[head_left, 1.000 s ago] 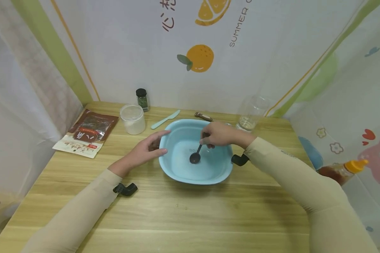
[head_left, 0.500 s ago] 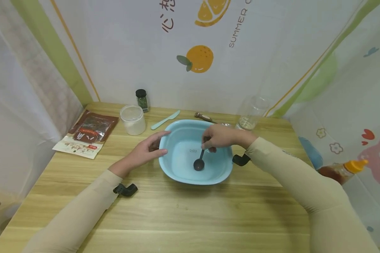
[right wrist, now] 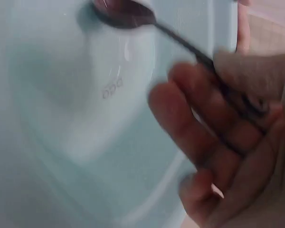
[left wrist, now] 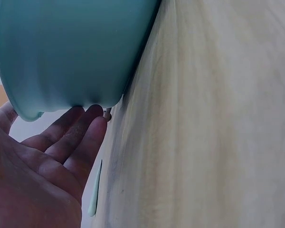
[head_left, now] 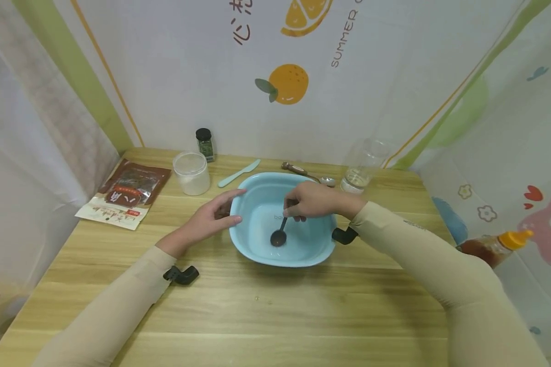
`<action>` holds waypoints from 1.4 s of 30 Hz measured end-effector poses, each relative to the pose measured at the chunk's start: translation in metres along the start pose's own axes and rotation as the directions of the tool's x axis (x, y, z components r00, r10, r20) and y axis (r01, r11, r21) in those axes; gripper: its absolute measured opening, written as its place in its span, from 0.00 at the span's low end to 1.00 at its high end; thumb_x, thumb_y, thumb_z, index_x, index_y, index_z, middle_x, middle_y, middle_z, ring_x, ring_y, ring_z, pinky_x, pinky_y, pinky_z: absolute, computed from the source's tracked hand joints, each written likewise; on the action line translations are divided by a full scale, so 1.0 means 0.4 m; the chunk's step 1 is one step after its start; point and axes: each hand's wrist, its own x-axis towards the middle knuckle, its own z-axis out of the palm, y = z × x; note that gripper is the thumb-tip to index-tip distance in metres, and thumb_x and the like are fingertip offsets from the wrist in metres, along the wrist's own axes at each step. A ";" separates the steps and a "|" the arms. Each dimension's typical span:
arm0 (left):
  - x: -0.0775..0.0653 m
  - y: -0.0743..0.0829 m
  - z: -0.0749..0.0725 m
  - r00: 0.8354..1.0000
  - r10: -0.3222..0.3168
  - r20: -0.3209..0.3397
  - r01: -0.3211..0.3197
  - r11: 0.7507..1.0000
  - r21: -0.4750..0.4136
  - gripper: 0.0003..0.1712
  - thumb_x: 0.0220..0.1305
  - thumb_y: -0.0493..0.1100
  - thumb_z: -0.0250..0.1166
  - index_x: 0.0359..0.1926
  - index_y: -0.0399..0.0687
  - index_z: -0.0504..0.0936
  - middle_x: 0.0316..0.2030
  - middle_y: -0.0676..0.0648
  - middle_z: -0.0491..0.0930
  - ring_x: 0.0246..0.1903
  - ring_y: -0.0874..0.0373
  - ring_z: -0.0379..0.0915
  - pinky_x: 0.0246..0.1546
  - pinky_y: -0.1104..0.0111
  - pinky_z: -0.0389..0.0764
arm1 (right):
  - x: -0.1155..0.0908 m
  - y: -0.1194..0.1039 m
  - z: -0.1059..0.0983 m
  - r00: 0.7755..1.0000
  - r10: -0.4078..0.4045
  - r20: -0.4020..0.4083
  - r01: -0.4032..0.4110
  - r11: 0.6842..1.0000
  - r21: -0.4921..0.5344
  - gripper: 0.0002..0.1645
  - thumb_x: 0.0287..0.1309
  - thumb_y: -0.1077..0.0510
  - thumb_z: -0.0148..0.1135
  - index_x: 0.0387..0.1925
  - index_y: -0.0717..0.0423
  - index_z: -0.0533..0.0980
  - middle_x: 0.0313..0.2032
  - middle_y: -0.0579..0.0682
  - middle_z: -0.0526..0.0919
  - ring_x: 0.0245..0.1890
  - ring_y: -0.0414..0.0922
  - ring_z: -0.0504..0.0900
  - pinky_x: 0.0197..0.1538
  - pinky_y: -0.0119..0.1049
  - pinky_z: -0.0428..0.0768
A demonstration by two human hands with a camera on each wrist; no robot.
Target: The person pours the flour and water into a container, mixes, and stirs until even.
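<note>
A dark brown, long-handled spoon [head_left: 278, 238] is pinched by its handle in my right hand [head_left: 309, 200]. Its round bowl points down inside the light blue basin [head_left: 282, 261], close over the basin's bottom; some clear liquid seems to lie there. In the right wrist view the spoon's handle [right wrist: 180, 42] runs between thumb and fingers. My left hand [head_left: 211, 219] rests against the basin's left side, thumb and forefinger tips on the rim. Seen from the left wrist, its other fingers [left wrist: 78, 130] extend under the rim to the outer wall [left wrist: 71, 52].
Behind the basin lie a pale green plastic knife [head_left: 239, 173] and a metal spoon with brown handle [head_left: 296, 169]. A lidded jar of white powder [head_left: 193, 176], a black-capped spice bottle [head_left: 204, 145] and a brown packet [head_left: 126, 193] stand left; a clear glass container [head_left: 360, 168] and yellow-capped bottle [head_left: 498, 248] right.
The spoon's bowl has moved right and nearer, then back left inside the basin, with the right hand moving along. The left hand and basin have stayed in place.
</note>
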 end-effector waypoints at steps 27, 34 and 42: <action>-0.002 -0.007 -0.004 1.000 0.010 0.017 -0.010 1.000 -0.016 0.42 0.80 0.37 0.68 0.87 0.43 0.62 0.77 0.31 0.72 0.73 0.34 0.75 0.66 0.54 0.84 | 0.054 -0.067 0.026 0.993 -0.070 0.099 0.068 0.997 0.023 0.14 0.82 0.53 0.64 0.45 0.59 0.88 0.28 0.45 0.89 0.28 0.43 0.88 0.35 0.36 0.81; -0.004 -0.003 -0.002 1.000 0.006 0.016 -0.005 1.000 -0.026 0.42 0.80 0.37 0.68 0.87 0.43 0.62 0.79 0.31 0.69 0.74 0.33 0.73 0.68 0.51 0.82 | 0.102 -0.083 0.012 0.996 0.029 -0.089 -0.032 0.999 -0.027 0.15 0.83 0.53 0.63 0.48 0.58 0.89 0.34 0.53 0.91 0.28 0.42 0.88 0.36 0.37 0.84; 0.003 -0.003 -0.004 1.000 -0.001 0.017 0.001 1.000 -0.022 0.42 0.80 0.37 0.69 0.87 0.43 0.62 0.80 0.32 0.68 0.75 0.33 0.72 0.69 0.49 0.82 | 0.087 -0.038 -0.006 0.938 0.178 -0.297 -0.216 0.971 -0.101 0.16 0.83 0.52 0.63 0.53 0.58 0.90 0.40 0.50 0.91 0.33 0.45 0.85 0.37 0.40 0.84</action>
